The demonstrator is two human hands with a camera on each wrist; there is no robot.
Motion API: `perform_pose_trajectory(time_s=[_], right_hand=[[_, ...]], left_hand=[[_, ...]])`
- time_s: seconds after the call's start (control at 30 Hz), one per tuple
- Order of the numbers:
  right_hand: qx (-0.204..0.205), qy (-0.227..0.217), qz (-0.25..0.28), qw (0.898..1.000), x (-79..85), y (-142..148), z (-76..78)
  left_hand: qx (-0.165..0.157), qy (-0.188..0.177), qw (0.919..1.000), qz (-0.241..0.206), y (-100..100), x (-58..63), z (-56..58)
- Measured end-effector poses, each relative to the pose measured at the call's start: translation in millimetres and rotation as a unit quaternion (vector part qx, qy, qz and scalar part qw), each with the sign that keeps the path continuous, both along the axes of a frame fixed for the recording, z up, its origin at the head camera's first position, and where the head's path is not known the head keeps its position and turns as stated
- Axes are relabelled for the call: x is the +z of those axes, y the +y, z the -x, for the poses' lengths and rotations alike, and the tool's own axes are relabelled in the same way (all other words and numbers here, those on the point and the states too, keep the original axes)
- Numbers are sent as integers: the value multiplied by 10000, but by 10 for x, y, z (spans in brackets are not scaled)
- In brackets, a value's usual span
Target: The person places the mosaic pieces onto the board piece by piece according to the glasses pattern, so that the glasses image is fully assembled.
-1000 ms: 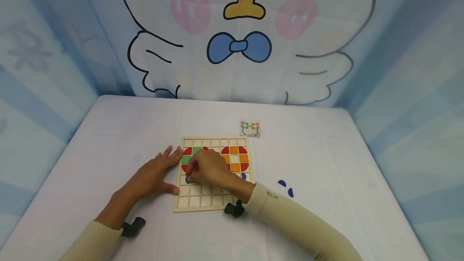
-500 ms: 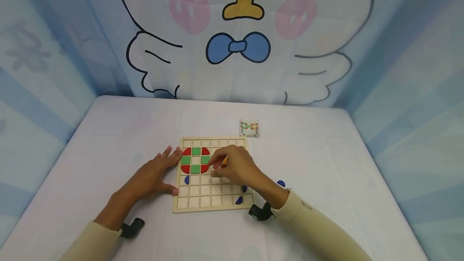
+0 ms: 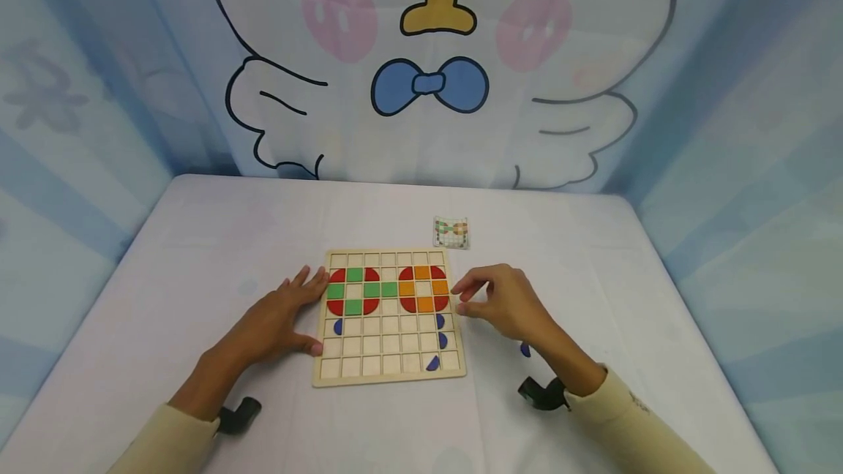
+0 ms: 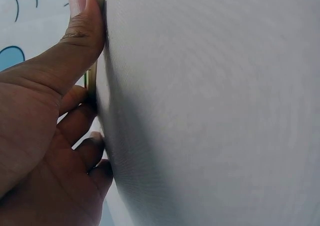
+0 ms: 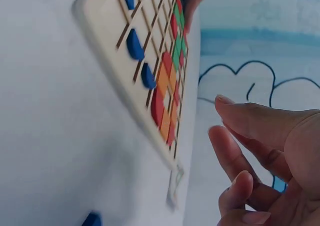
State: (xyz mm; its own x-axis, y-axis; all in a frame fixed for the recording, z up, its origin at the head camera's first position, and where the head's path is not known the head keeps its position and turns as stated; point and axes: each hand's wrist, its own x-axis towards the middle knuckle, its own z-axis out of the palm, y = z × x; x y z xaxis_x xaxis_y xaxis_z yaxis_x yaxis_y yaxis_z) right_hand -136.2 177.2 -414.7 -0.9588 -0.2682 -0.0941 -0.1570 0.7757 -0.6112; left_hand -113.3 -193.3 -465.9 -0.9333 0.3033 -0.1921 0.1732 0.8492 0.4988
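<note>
A square wooden grid board (image 3: 390, 380) lies on the table. My left hand (image 3: 273, 320) rests against its left edge, fingers spread, and the left wrist view shows the thumb (image 4: 80, 30) at the board's side. My right hand (image 3: 510, 302) hovers just off the right edge, thumb and forefinger apart; nothing shows between them in the right wrist view. On the board, green squares (image 3: 354, 274) and orange squares (image 3: 421, 273) are set among red rounded corner pieces (image 3: 372, 306). One blue half-round piece (image 3: 339, 327) sits at the left; several others (image 3: 443, 340) line the right side.
A small pattern card (image 3: 451, 232) lies behind the board's far right corner. A loose blue piece (image 3: 525, 350) is on the white table (image 3: 263, 225), partly below my right forearm. Printed cloth (image 3: 428, 145) hangs behind the table.
My right hand has moved rightward from the board's lower left, across it and past the right edge, uncovering the coloured pieces. My left hand has stayed at the left edge.
</note>
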Motion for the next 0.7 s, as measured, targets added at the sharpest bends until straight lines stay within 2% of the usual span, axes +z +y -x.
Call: perform_pose_trajectory(time_s=[0.3,0.5,0.7], right_hand=[[-531,-90,-330,9980,-78,435,-107],[-605,-85,-495,9969,-168,636,-160],[-631,-114,-654,9958,-258,717,-190]], left_hand=[[-26,23,10000,-4,-3,-2,-3],[-18,45,10000,-36,-8,-12,-4],[-16,73,10000,-24,-9,-18,-1]])
